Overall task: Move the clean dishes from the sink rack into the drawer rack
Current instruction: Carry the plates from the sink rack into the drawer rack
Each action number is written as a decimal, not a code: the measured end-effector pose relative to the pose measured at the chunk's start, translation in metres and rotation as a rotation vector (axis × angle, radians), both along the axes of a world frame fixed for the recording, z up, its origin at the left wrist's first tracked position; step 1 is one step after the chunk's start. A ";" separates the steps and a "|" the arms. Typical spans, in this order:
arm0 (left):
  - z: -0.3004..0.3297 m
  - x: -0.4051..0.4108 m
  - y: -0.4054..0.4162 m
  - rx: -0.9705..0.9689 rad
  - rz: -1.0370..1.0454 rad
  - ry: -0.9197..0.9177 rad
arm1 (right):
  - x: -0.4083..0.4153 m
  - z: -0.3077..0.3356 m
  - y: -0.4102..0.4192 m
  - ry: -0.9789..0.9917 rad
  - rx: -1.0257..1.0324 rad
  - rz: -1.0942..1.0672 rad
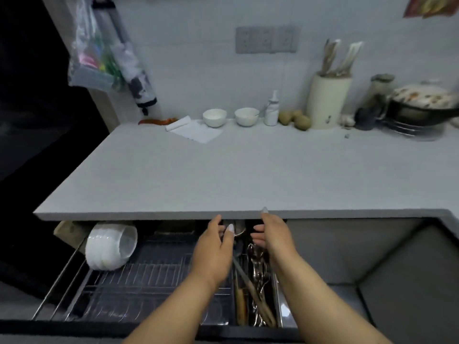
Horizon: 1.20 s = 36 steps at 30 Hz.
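Observation:
The drawer rack (139, 281) is pulled out below the countertop. Several white bowls (109, 247) are stacked on their side at its back left. At the drawer's right is a narrow cutlery compartment (258, 301) with spoons, chopsticks and wooden-handled utensils. Both hands are over the far end of this compartment. My left hand (213, 252) pinches a metal spoon (239, 233) between thumb and fingers, and a grey handle runs out from under the palm. My right hand (273, 234) hovers beside it with relaxed fingers and holds nothing. The sink rack is out of view.
The grey countertop edge (173, 216) overhangs the drawer just above my hands. At the back of the counter stand two white bowls (214, 117), a small bottle (272, 110), potatoes (295, 119), a knife block (327, 100) and a black wok (422, 110). A grey cabinet front (347, 249) lies to the right.

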State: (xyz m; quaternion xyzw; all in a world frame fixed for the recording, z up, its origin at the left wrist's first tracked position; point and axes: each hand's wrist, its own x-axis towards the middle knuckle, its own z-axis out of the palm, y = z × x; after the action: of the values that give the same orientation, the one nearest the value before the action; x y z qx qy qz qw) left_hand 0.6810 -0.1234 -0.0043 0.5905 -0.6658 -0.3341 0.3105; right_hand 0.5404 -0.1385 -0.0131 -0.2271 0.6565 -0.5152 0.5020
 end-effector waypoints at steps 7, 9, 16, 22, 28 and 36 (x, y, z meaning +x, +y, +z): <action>0.014 -0.122 0.018 -0.021 -0.263 -0.014 | -0.137 0.009 0.059 0.020 -0.023 -0.323; 0.016 -0.158 0.021 -0.032 -0.336 -0.036 | -0.175 0.012 0.076 0.034 -0.025 -0.390; 0.021 -0.298 0.048 -0.025 -0.564 -0.016 | -0.316 0.018 0.153 0.323 0.016 -0.595; 0.022 -0.414 0.080 0.010 -0.739 0.013 | -0.437 0.018 0.244 0.776 0.204 -0.825; 0.011 -0.496 0.102 0.030 -0.826 -0.009 | -0.518 -0.023 0.311 0.976 0.747 -0.481; -0.002 -0.558 0.128 0.081 -0.894 -0.037 | -0.547 -0.051 0.335 1.219 0.721 -0.318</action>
State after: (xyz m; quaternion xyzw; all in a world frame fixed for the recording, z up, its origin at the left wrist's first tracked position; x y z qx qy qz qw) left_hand 0.1225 0.0044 -0.0065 0.2621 -0.8475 -0.4506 0.1003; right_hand -0.0068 0.1969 -0.0644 -0.1963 0.9737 -0.1153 0.0093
